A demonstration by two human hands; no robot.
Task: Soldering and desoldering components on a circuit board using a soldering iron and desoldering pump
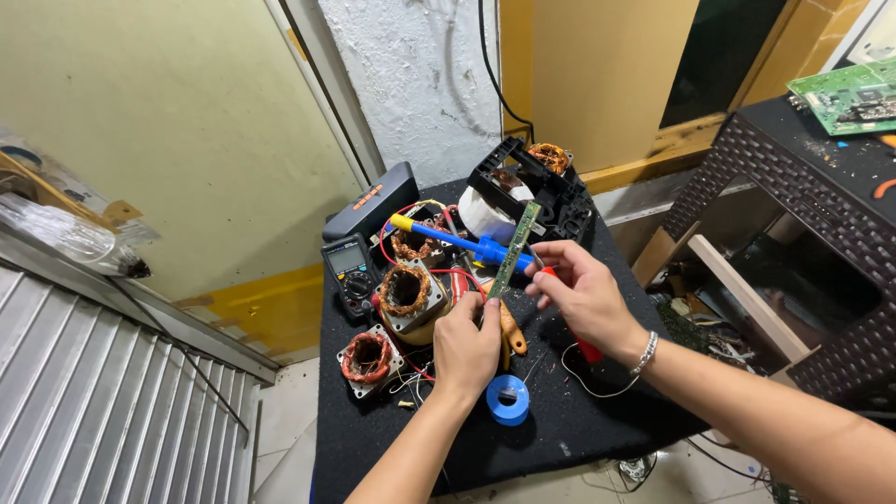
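Note:
My left hand [466, 350] pinches the lower end of a narrow green circuit board strip [515, 247] and holds it upright over a black table [579, 411]. My right hand [579, 291] grips a red-handled tool [588, 349] and its fingers are close to the strip's middle. A blue and yellow probe [457, 241] lies behind the strip. Below my left hand sits a blue roll of tape [508, 399]. An orange-handled tool [510, 331] lies partly hidden by the hand.
Copper-wound motor stators [407, 291] [366, 357], a multimeter [351, 271], a dark speaker [371, 207], red wires and a black housing [541, 191] crowd the table. A wicker stand [793, 187] with a green circuit board [845, 93] is at right. A metal shutter [93, 401] lies at left.

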